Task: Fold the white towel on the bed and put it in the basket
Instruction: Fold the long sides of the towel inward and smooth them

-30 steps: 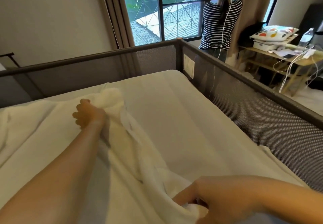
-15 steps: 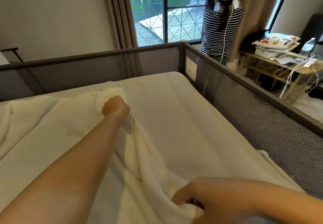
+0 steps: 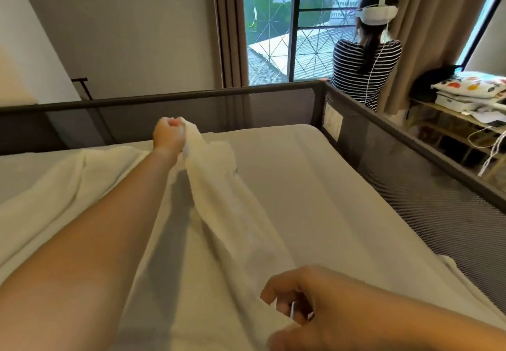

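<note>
Gripping one corner of the white towel (image 3: 219,200) in a closed fist, the left hand (image 3: 168,137) is holding it raised in the upper middle of the frame, in front of the far rail. At the lower right, the right hand (image 3: 309,307) is curling its fingers round the towel's near end, with a sliver of white showing between them. Between the two grips the towel is hanging as a loose, gathered band that runs diagonally down the centre, while the rest is lying spread to the left over the bed (image 3: 315,186). A dark mesh rail (image 3: 410,186) is enclosing the bed on the far and right sides. Beyond it, another person (image 3: 367,77) in a striped top is standing at the window (image 3: 273,49), and a table (image 3: 438,110) at the right edge is carrying a patterned cushion (image 3: 471,84). Counted: two hands, one towel, one other person.
</note>
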